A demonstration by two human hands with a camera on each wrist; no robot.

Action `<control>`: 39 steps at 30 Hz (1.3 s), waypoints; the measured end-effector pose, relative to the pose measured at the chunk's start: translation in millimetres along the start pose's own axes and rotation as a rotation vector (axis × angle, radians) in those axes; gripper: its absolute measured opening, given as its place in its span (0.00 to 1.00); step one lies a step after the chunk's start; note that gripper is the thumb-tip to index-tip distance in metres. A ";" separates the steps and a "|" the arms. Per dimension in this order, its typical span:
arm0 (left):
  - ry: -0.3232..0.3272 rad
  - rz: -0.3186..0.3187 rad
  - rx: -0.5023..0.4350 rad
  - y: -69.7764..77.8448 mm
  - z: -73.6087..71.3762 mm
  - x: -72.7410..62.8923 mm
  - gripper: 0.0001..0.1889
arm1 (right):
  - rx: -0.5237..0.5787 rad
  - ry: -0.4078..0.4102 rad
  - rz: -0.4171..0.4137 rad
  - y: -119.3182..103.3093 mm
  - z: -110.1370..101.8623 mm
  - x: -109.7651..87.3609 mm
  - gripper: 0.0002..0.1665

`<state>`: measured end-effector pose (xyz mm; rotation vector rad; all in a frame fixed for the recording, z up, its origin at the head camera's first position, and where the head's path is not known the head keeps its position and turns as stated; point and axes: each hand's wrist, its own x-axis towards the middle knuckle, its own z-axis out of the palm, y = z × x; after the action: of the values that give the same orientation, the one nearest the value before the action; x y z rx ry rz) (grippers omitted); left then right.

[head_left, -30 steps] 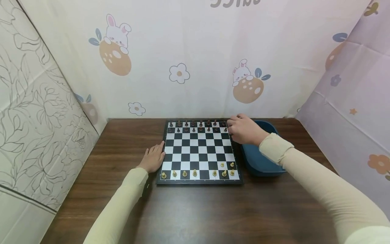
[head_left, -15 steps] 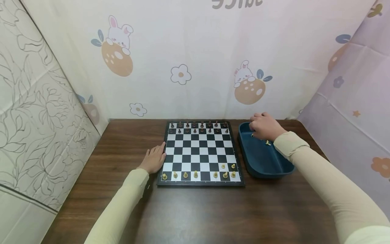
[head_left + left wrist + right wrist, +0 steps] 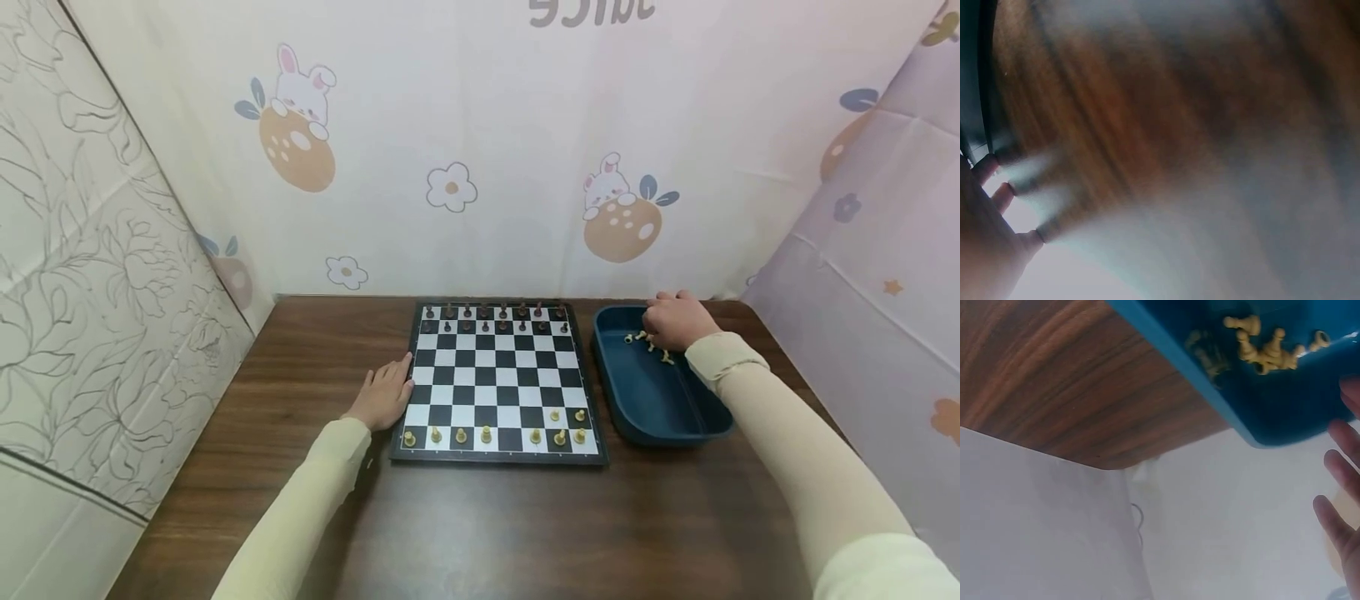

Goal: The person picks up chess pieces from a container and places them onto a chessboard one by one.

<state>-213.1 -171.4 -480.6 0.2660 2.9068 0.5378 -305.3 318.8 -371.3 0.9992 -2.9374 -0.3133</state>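
My left hand (image 3: 381, 396) rests on the table with its fingertips at the left edge of the chessboard (image 3: 497, 458). Dark pieces (image 3: 484, 326) fill two rows at the board's far side, while several pale yellow pieces (image 3: 486, 434) stand near its close side. Over the far right part of a blue tray (image 3: 660, 435) is my right hand (image 3: 678, 321), its fingers apart and nothing seen between them in the right wrist view. Loose pale yellow pieces (image 3: 1275, 353) lie in the tray, close to those fingers. From the head view, my right hand covers part of the tray's far rim.
The brown wooden table (image 3: 480, 533) extends in front of the board. A patterned curtain (image 3: 487, 233) hangs behind the table's far edge, and a patterned wall panel (image 3: 135, 267) stands on the left. The tray sits close beside the board's right edge.
My right hand has moved right from the board's far right corner to over the tray, then lowered toward the pieces there. My left hand has stayed at the board's edge. The head view shifted slightly.
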 end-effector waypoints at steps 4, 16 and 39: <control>0.000 0.005 -0.005 2.2 2.5 0.2 0.30 | -0.002 0.007 -0.008 2.3 12.3 -1.8 0.09; -0.018 -0.007 -0.007 6.5 1.4 -1.8 0.30 | -0.229 0.055 -0.082 -2.3 42.9 2.5 0.09; -0.040 -0.043 0.015 1.9 -3.8 -0.6 0.31 | -0.288 0.048 -0.135 -8.9 58.2 13.2 0.09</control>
<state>-212.9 -171.1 -476.3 0.2126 2.8718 0.4984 -315.5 314.5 -430.6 1.1420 -2.6833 -0.6823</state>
